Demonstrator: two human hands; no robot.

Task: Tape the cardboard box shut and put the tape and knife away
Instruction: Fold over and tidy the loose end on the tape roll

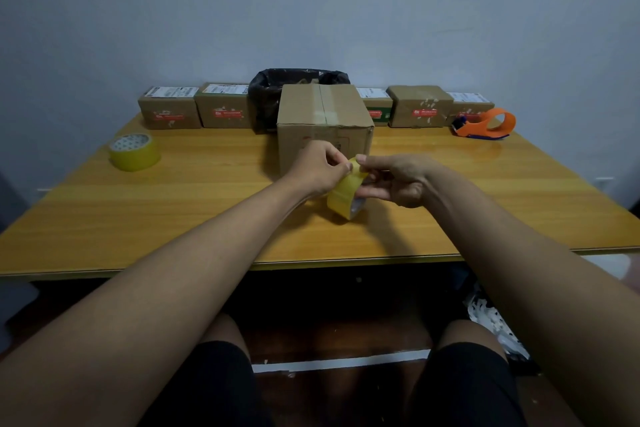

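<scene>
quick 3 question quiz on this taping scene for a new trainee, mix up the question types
1. True or false: the large cardboard box already has a tape strip along its top seam.
2. What is each hand doing with the held tape roll?
3. Where is the orange tape dispenser? A) far right of the table B) inside the black-lined bin C) on the large box

Key
1. True.
2. The right hand holds the roll; the left hand pinches at its top edge, apparently finding the tape end.
3. A

Counted on the table (207,191): two yellow tape rolls (135,151) (343,196), six cardboard boxes (323,128) (169,112) (223,105) (377,107) (419,106) (471,107), one orange dispenser (486,124), one black-lined bin (266,97).
</scene>
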